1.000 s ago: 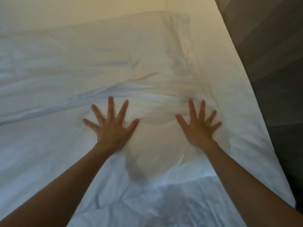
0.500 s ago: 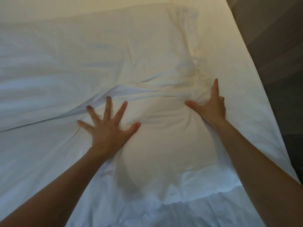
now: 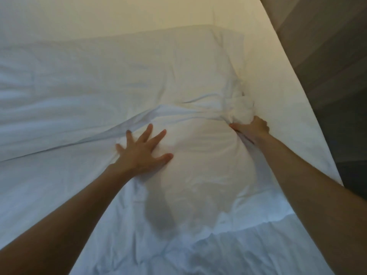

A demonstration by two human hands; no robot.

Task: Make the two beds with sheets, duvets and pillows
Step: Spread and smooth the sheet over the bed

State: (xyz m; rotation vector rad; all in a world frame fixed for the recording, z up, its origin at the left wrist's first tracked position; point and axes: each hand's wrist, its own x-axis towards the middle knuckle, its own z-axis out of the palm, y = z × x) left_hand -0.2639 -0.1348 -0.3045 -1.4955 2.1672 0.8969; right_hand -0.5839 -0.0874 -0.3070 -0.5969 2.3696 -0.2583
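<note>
A white pillow (image 3: 204, 159) lies on the white bed, bulging between my hands. My left hand (image 3: 144, 149) rests flat on its left side with fingers spread. My right hand (image 3: 252, 129) is closed on a bunched fold of the pillowcase at the pillow's far right corner. A second white pillow (image 3: 119, 72) lies flat beyond it, stretching to the left. A rumpled white duvet (image 3: 228, 253) shows at the bottom edge. The white sheet (image 3: 278, 96) covers the mattress to the right.
The bed's right edge (image 3: 309, 124) runs diagonally from the top to the lower right. Beyond it is a dark wooden wall or floor (image 3: 337, 66). A pale wall or headboard (image 3: 99, 14) fills the top.
My right hand went from lying flat on the pillow to its far right corner and closed on the fabric. My left hand stayed flat, shifting slightly.
</note>
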